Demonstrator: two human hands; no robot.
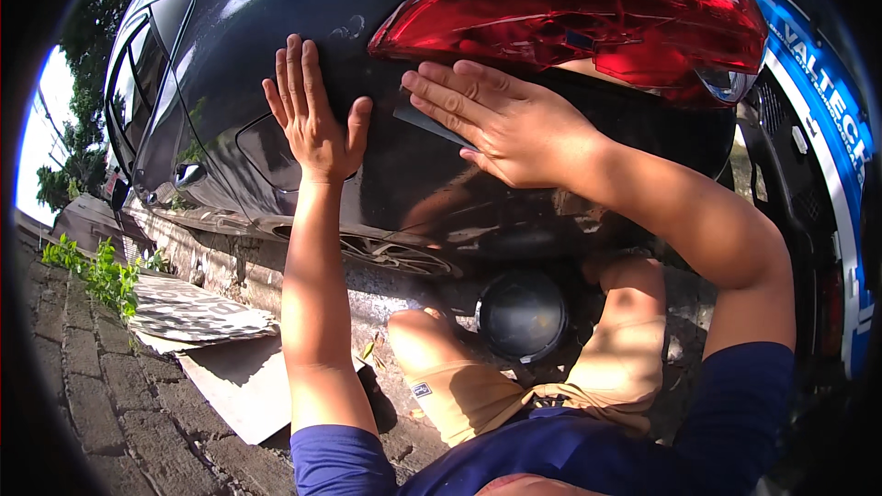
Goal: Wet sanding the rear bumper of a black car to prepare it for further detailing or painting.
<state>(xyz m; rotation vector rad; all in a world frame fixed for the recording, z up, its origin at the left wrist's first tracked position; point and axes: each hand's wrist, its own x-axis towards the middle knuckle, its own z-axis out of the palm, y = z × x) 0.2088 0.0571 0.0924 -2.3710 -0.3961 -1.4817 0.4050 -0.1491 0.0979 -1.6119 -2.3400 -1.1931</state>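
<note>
A black car's rear side panel (386,193) curves in front of me below the red tail light (570,23). My left hand (315,119) lies flat on the panel, fingers stretched up and thumb spread, holding nothing. Just under the tail light, my right hand (501,119) presses a dark grey sheet of sandpaper (430,125) against the bodywork. Its fingers lie long and close together, pointing left, and cover most of the sheet. A small pale scuff (349,28) marks the paint above and between my hands.
Between my knees stands a round black bucket (481,317). Flattened cardboard (234,381) lies on the paving bricks (110,404) at left, beside green weeds (101,271). A wheel (395,254) shows under the panel. A blue-and-white vehicle (818,83) stands close at right.
</note>
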